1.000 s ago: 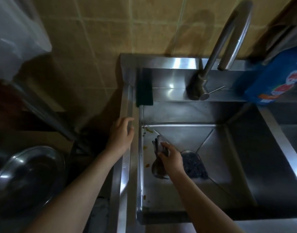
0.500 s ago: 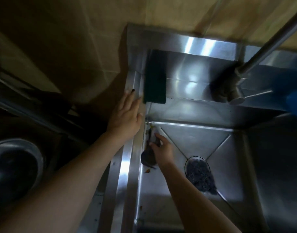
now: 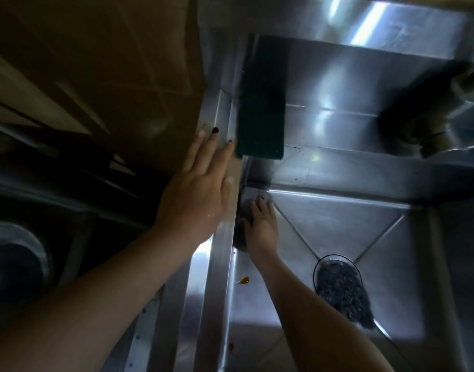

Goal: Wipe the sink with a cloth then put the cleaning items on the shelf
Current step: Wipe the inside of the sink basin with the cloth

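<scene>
At the far left of the frame a metal bowl (image 3: 13,264) sits in shadow, well apart from the work. Moving right, my left grip (image 3: 201,189) lies flat on the sink (image 3: 217,277) rim, fingers straight, holding nothing. Its fingertips stop just short of the green scouring pad (image 3: 260,122), which stands against the back ledge with its long side running up the frame.

Just right of the rim and down in the basin, my right grip (image 3: 261,226) has its fingers spread over the dark cloth (image 3: 240,229). It presses the cloth into the basin's upper-left corner, against the left wall.

The relation that matters is this: an orange stain (image 3: 243,280) lies on that same wall, straight below the cloth in the frame and near it. The wall runs top to bottom, so I judge the next stroke should be a pull down along it. The right grip is plainly the nearer one.

Further right, the drain strainer (image 3: 337,288) sits at the basin's low point. The tap base (image 3: 431,124) is blurred at the upper right. No shelf is in view.
</scene>
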